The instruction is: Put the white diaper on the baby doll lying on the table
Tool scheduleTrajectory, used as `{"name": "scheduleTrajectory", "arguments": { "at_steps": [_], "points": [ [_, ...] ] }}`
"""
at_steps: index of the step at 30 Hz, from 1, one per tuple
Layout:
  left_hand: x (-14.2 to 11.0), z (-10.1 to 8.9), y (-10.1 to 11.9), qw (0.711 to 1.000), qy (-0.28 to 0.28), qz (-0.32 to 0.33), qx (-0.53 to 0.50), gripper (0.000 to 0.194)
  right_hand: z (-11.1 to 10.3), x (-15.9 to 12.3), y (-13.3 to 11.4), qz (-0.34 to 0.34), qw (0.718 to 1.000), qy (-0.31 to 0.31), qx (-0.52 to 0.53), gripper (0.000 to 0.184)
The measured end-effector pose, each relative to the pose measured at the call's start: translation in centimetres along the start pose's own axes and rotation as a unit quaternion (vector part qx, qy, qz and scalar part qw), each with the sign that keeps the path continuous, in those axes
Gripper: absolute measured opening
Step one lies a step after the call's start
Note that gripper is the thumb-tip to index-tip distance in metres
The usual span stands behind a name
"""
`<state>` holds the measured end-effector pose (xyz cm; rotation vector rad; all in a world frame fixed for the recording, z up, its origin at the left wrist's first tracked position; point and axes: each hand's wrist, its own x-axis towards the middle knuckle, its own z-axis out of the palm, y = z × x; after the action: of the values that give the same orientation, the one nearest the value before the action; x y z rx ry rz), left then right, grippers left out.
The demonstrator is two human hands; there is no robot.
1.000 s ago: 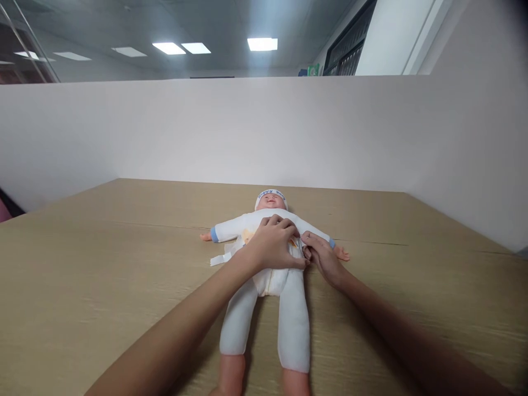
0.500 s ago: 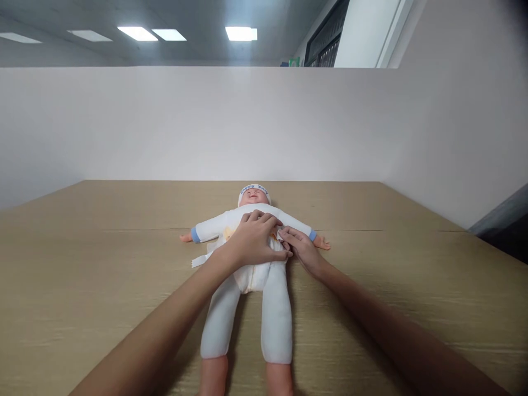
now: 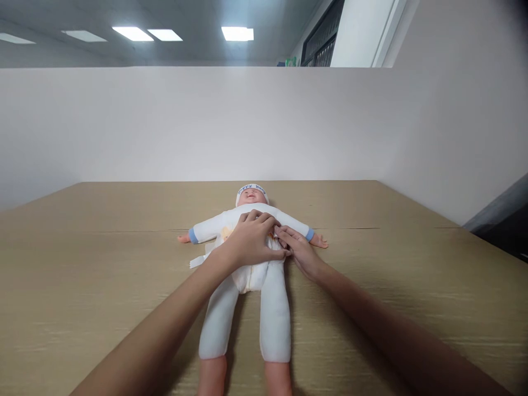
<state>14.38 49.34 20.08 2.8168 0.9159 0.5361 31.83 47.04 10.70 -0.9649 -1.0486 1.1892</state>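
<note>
A baby doll point(image 3: 272, 308) in a white suit with blue cuffs and a white cap lies on its back on the wooden table point(image 3: 82, 264), head away from me. A white diaper point(image 3: 251, 278) wraps its hips, and one diaper tab point(image 3: 197, 260) sticks out at the doll's left side. My left hand point(image 3: 251, 242) lies flat over the doll's belly, fingers curved and pressing down. Beside it, my right hand point(image 3: 299, 250) rests on the doll's right side, its fingers pressed against the diaper edge; whether it pinches a tab is hidden.
White partition walls point(image 3: 264, 121) close off the table at the back and right. A dark gap point(image 3: 507, 220) shows at the far right edge of the table. Ceiling lights are above the partition.
The view has shifted slightly, so the doll sits a little more to the left. Both hands stay on the doll's waist, the right fingers sliding a bit inward.
</note>
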Motion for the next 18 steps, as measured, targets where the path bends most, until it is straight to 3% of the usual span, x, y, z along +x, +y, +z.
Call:
{"name": "scheduleTrajectory", "arguments": {
  "at_steps": [11,16,18],
  "points": [
    [0.0,0.0,0.0,1.0,0.003,-0.006,0.0,0.048,-0.3,0.3,1.1,-0.033,0.999,0.007,-0.023,0.053],
    [-0.1,0.1,0.0,1.0,0.003,-0.001,-0.003,0.048,-0.3,-1.0,0.6,-0.094,0.993,0.022,-0.064,0.04],
    [-0.2,0.1,0.0,1.0,0.002,-0.002,-0.004,0.043,-0.7,-2.1,-0.2,-0.153,0.978,0.014,-0.139,0.03]
  ]
}}
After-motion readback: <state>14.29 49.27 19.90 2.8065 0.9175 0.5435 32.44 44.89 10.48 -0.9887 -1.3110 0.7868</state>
